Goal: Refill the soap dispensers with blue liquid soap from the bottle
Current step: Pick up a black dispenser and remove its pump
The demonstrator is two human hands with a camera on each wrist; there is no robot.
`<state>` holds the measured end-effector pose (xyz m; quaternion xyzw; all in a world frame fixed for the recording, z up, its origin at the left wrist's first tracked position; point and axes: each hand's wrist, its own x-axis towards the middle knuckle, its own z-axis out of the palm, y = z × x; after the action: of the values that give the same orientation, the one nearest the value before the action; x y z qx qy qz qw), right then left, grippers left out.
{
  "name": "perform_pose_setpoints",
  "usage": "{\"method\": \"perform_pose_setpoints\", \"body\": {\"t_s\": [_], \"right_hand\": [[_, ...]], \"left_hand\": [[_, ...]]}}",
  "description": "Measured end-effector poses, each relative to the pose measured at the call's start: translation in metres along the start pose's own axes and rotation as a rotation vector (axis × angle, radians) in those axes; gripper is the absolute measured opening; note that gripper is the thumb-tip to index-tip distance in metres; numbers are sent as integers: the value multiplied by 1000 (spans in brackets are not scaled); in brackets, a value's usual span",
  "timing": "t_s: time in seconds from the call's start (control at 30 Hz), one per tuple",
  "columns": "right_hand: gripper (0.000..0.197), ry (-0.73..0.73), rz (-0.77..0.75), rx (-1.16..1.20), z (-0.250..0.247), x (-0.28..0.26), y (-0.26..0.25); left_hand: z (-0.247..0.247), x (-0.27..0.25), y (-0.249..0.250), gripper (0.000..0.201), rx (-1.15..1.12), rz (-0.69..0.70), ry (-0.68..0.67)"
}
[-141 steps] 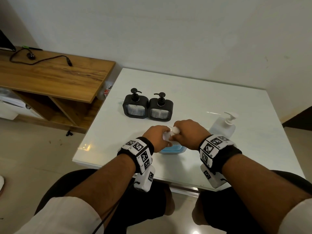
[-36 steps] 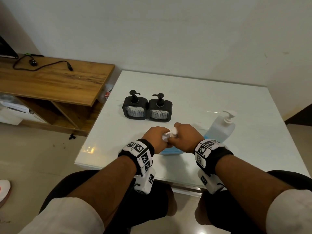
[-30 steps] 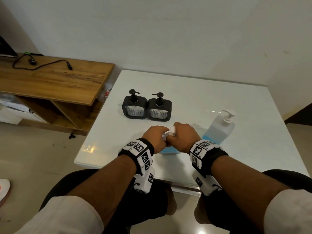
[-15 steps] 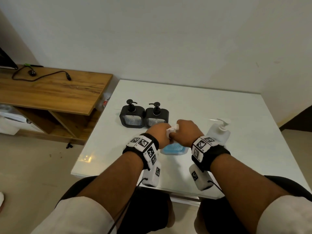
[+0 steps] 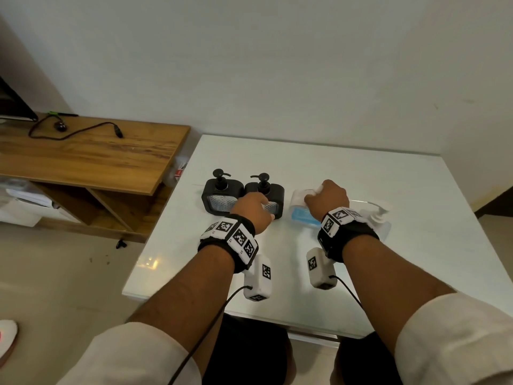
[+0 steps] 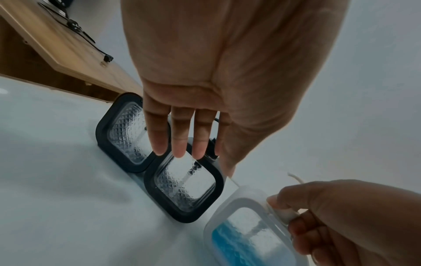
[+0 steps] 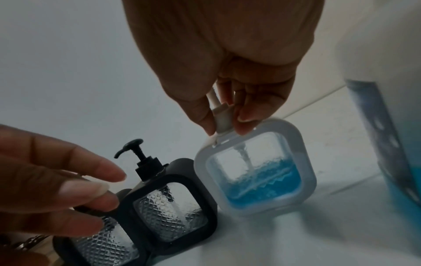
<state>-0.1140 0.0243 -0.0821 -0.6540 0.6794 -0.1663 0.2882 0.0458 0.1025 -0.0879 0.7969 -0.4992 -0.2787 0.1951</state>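
A white-framed dispenser (image 5: 301, 213), partly filled with blue soap, sits just right of two black dispensers (image 5: 219, 194) (image 5: 273, 191). My right hand (image 5: 326, 197) pinches its white pump neck (image 7: 224, 115) from above, over the blue soap (image 7: 257, 185). My left hand (image 5: 254, 209) is open with straight fingers (image 6: 180, 136) spread in front of the right black dispenser (image 6: 184, 187). I cannot tell whether it touches. Both black dispensers (image 7: 168, 207) look clear inside. The big soap bottle (image 5: 380, 218) stands behind my right wrist.
The white table (image 5: 361, 173) stands against a wall. A wooden side unit (image 5: 83, 157) with a black cable (image 5: 72, 132) on it lies to the left. The big soap bottle (image 7: 391, 126) is close to the right of the white dispenser.
Both hands were on the white dispenser's pump near the front edge. My right hand has carried it back beside the black pair. My left hand let go and moved to the right black dispenser.
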Motion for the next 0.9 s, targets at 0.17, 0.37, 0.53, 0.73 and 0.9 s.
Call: {"method": "perform_pose_setpoints", "body": {"t_s": [0.17,0.37,0.53,0.73,0.9], "right_hand": [[28,-15,17,8,8,8,-6],[33,-31,33,20,11,13,-9],[38,43,21,86,4,5,-15],[39,131,-110,114,0,-5,-35],[41,-67,-322,98,19,0,-54]], "left_hand": [[0,3,-2,39,-22,-8,17],[-4,5,-6,37,-40,-28,45],[-10,3,-4,35,-86,-41,79],[-22,1,-8,34,-154,-42,119],[-29,2,-19,35,-172,-57,151]]}}
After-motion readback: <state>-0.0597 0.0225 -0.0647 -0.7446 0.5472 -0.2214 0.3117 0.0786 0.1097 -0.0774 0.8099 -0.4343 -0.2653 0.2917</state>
